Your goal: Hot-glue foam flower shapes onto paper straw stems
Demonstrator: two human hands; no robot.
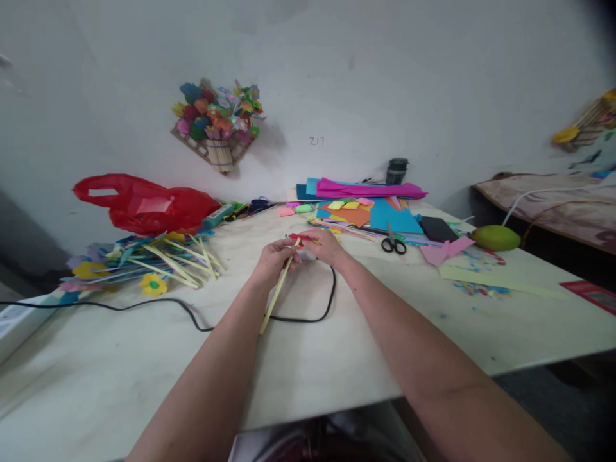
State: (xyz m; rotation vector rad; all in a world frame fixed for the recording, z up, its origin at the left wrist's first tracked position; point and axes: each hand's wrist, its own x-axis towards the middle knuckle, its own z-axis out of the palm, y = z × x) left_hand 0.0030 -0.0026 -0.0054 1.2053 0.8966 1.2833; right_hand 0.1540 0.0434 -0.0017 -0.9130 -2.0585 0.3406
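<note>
My left hand (270, 262) is closed round a thin pale yellow paper stem (276, 298), which slants down toward the table's front edge. My right hand (326, 246) meets it at the stem's upper end, fingers closed on a small red paper piece (294, 239) with a bit of yellow beside it. Fingers hide most of the red piece, so its full shape does not show. Something whitish (306, 255) shows just below the fingers; what it is I cannot tell. A black cord (308, 320) loops on the table under my forearms and rises toward my right hand.
Paper flowers and yellow stems (178, 260) lie at left before a red plastic bag (144, 205). Scissors (393, 242), coloured paper sheets (394, 215), a phone (437, 229) and a yellow-green oval object (496, 237) are to the right. A power strip (24, 324) sits at the left edge.
</note>
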